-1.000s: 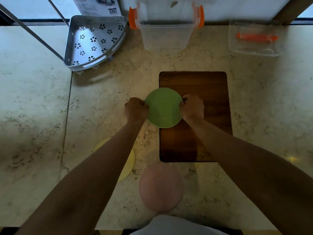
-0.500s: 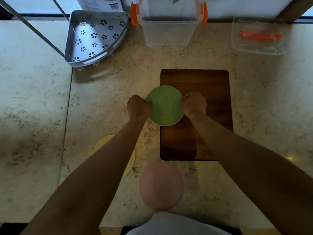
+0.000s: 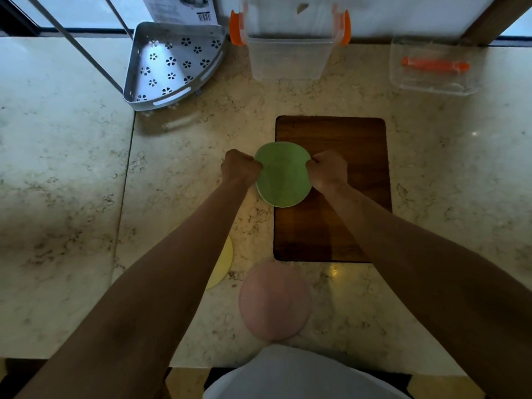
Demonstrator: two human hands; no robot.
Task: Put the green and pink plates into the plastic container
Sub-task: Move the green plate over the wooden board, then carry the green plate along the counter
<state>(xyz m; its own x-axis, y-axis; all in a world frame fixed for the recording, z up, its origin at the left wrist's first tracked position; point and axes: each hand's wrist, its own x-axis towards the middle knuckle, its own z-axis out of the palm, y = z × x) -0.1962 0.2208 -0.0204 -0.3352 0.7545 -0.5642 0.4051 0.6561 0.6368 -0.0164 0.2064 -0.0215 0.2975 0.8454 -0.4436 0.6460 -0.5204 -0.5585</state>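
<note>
Left hand [image 3: 240, 168] and right hand [image 3: 328, 169], both closed in pinch grips on opposite edges of the green plate [image 3: 283, 175]. Plate between the two hands, at the left edge of the wooden cutting board [image 3: 342, 142], overhanging it toward the marble countertop [image 3: 72, 174]; whether lifted or resting cannot be told. Round in outline, so without a long axis; broad face toward the camera.

Nearer the body: pink plate [image 3: 275, 300], flat on the countertop just below the board's near edge, well apart from both hands. Beside it, to the left: yellow plate [image 3: 223, 263], largely hidden under the left forearm.

At the far edge: clear plastic container [image 3: 289, 57] with orange side latches, open, straight beyond the green plate. To its right, well apart: clear lid [image 3: 431, 79] bearing an orange strip. To its left: perforated metal corner shelf [image 3: 172, 64] with flower-shaped cut-outs. Behind the shelf: printed sheet [image 3: 184, 8] with a barcode; text too small to read.
</note>
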